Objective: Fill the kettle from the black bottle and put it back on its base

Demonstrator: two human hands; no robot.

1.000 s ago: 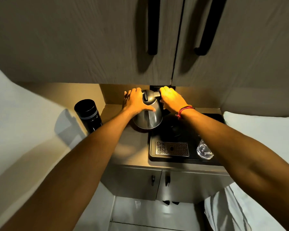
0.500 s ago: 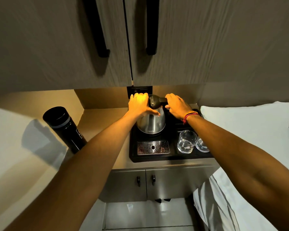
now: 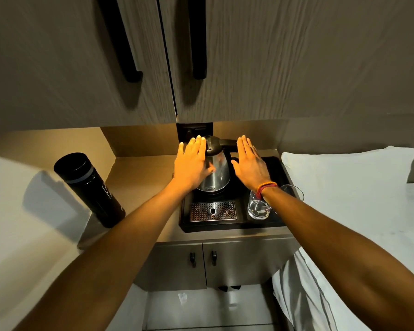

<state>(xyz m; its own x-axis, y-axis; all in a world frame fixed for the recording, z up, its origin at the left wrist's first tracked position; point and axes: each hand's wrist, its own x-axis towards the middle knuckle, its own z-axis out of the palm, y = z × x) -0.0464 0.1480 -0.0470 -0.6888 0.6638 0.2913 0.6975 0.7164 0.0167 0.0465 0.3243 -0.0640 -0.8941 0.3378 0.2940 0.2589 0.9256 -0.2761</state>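
Note:
The steel kettle (image 3: 217, 172) with a black lid and handle stands upright at the back of the black tray (image 3: 280, 172); its base is barely visible beneath it. My left hand (image 3: 191, 163) is flat with fingers spread, against the kettle's left side and holding nothing. My right hand (image 3: 250, 166) is also flat and open, just right of the kettle above its handle. The black bottle (image 3: 89, 189) stands capped on the counter at the left, apart from both hands.
On the tray sit a metal drip grate (image 3: 213, 211) and two glasses (image 3: 258, 207), one under my right wrist. Upper cabinet doors with black handles (image 3: 197, 44) hang low over the counter. A white pillow (image 3: 344, 168) lies to the right, lower cabinet doors (image 3: 201, 261) below.
The kettle moved from the bare counter onto the tray. Both hands have let go of it and now lie flat and open on either side.

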